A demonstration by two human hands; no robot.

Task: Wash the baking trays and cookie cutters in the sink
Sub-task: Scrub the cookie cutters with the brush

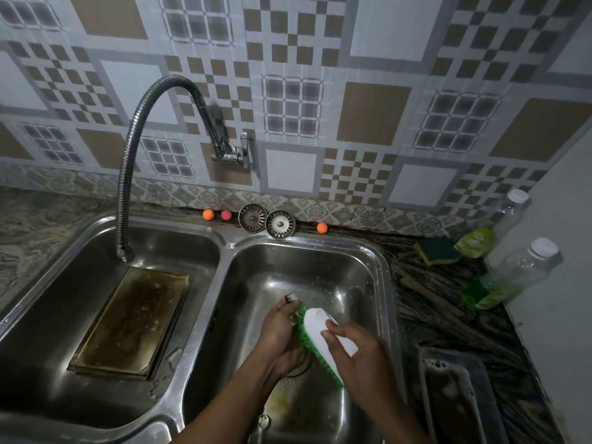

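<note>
over the right sink basin [320,267], left hand [282,331] has its grip curled round a small metal cutter [291,298], right hand [355,350] has its grip holding the green-bristled brush [320,325] against it

A home kitchen: double steel sink [382,261], wall tap [230,152], patterned tiles [368,75], dish-soap bottles [509,280].

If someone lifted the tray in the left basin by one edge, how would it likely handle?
The tray looks like rimmed metal, so it is probably stiff. Droplets and suds dot its surface, so it may be slippery. Lying in the steel basin, it would likely slide if pushed.
</note>
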